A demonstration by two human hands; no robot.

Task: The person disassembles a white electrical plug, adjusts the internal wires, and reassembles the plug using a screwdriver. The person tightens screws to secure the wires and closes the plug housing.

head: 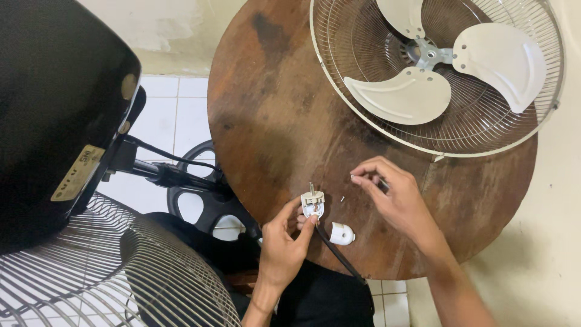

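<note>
At the near edge of the round wooden table (272, 121), the left hand (283, 242) grips an opened white plug base (313, 204) between thumb and fingers, holding it just above the tabletop with 1 metal pin pointing away from the person. A black cable (339, 257) runs from the plug base back toward the near edge and off the table. Just right of the left hand's fingertips, the plug's white cover (342, 234) lies loose on the wood, touching nothing but the table and lying beside the cable. A little farther and to the right, the right hand (396, 197) is partly closed, its thumb and forefinger pinched around a thin dark tool; what kind of tool it is cannot be told. Between the 2 hands, a tiny pale part, perhaps a screw (342, 198), rests on the table. At the near left stand a grey wire fan guard (121, 272) and a black fan motor housing (54, 109) on its black stand (181, 175), over a white tiled floor (175, 115). At the far right of the table lies a cream fan guard (484, 127) holding 3 cream blades (502, 57) around a metal hub.
</note>
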